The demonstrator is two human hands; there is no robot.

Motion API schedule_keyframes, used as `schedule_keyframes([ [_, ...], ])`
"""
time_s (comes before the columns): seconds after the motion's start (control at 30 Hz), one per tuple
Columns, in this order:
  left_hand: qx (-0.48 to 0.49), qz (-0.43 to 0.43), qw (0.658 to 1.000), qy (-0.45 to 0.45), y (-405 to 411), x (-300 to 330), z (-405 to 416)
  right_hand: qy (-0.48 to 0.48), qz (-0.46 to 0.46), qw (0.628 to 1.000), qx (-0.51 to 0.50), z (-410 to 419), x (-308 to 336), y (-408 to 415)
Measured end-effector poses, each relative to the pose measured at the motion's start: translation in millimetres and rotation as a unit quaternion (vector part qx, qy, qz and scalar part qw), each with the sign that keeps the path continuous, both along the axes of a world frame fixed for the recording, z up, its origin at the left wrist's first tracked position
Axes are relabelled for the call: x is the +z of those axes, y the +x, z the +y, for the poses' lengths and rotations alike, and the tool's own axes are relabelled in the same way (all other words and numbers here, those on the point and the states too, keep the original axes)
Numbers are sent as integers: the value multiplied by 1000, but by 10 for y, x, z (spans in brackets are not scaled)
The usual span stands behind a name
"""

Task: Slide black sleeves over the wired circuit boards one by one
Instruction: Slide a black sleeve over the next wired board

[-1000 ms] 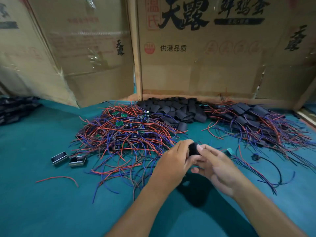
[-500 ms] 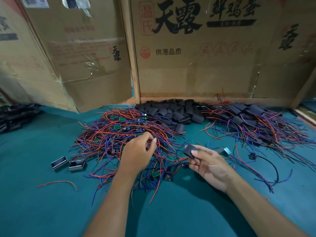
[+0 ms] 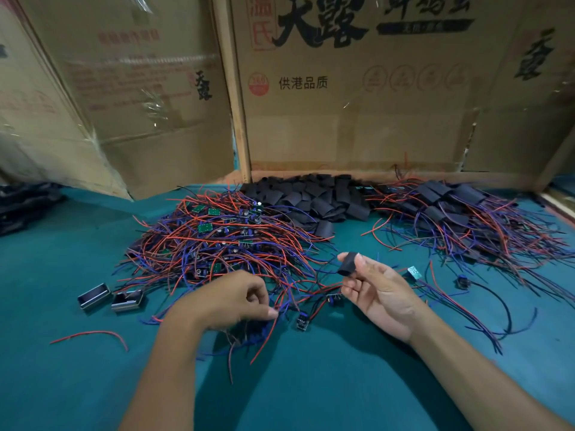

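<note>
Black sleeve (image 3: 346,264), a short flattened tube of soft material, is pinched between thumb and forefinger of the right hand (image 3: 378,293), held above the teal-covered counter (image 3: 326,384) just right of its middle. The other fingers of that hand are loosely extended, palm turned up.

Left hand (image 3: 231,301) is at the near edge of the large heap of red and blue wired green circuit boards (image 3: 217,244); fingers curled, fingertips pinching a bundle of wires there. One small dark board on wires (image 3: 302,321) lies on the counter between the two hands, not touching the right hand.

Pile of loose black sleeves (image 3: 311,199) sits against the counter's far edge, at the foot of the upright brown cardboard panels (image 3: 357,119). Heap of already sleeved boards with trailing wires (image 3: 460,219) occupies the far right corner.

Two small rectangular metal-framed housings (image 3: 109,298) lie side by side toward the left edge. A single loose red wire (image 3: 90,335) lies nearer, left of the left forearm. A bare board with blue-green face (image 3: 414,272) lies just right of the right hand.
</note>
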State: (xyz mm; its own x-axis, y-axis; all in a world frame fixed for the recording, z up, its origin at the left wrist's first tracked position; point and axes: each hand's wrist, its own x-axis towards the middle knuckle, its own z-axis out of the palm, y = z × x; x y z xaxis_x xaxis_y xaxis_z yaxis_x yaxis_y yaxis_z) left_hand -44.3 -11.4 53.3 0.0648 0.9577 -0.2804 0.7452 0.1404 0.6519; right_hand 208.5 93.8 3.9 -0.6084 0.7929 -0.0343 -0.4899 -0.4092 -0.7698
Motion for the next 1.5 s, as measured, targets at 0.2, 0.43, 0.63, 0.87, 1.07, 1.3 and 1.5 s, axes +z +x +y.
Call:
schedule_keyframes([
  [0.2, 9, -163, 985, 49, 27, 189, -126, 8, 12, 1000, 5, 9, -7, 10],
  [0.43, -36, -315, 948, -17, 284, 162, -87, 8, 15, 999, -31, 58, 31, 59],
  [0.63, -62, -442, 894, -28, 285, 83, -47, -11, 13, 997, -78, 80, 39, 58],
  [0.87, -198, -277, 922, -182, 733, -37, -26, -13, 16, 995, -94, 96, 66, 71],
  [1.07, -11, -242, 970, 30, 591, 16, 97, 16, 13, 997, -75, 74, 60, 50],
  [1.3, 230, 188, 911, 288, -88, -121, 476, 45, 1, 998, -51, 4, 85, 23],
  [1.5, 89, 478, 845, 224, -208, -25, 675, 56, -22, 997, -53, -39, 120, 15],
])
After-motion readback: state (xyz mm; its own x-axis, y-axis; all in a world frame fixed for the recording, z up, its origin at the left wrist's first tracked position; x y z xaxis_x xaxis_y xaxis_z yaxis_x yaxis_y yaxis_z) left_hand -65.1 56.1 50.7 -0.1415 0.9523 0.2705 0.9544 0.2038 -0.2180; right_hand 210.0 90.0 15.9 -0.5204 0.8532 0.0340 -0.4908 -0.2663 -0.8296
